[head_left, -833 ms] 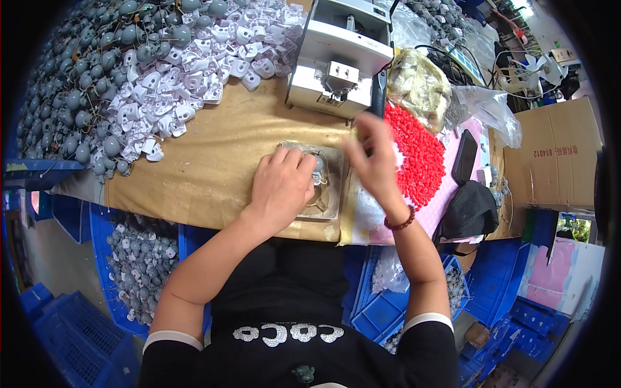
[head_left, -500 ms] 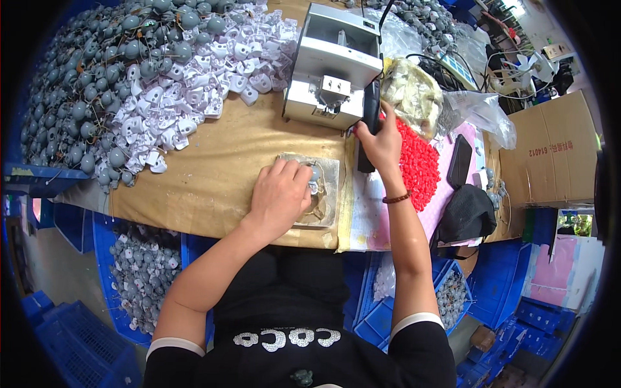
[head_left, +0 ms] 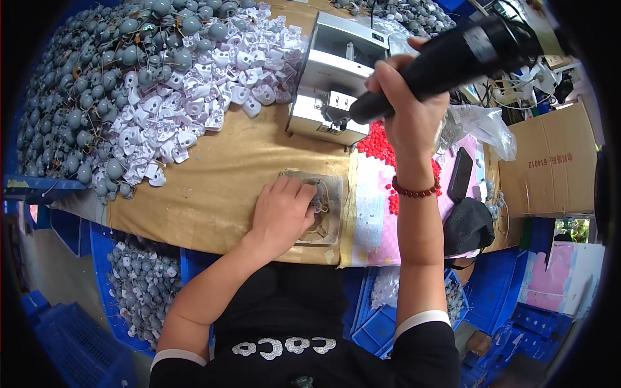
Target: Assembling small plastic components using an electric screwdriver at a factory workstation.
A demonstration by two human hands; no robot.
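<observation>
On the table (head_left: 213, 165), near side, a grey part (head_left: 318, 193) sits in a square plate (head_left: 333, 227) under the left hand (head_left: 283, 215)'s bent fingers; whether they pinch, I cannot tell. The right hand (head_left: 415, 115) grips a raised black tool (head_left: 453, 59). This part seems unfinished; many grey balls (head_left: 77, 97) lie far left.

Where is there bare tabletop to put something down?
Mainly the tan covering, between the white parts, silver machine and left hand. A smaller pink patch lies between the square plate and right forearm, nearer the person than the red pieces. The upper left is crowded, heaped with grey domed parts.
</observation>
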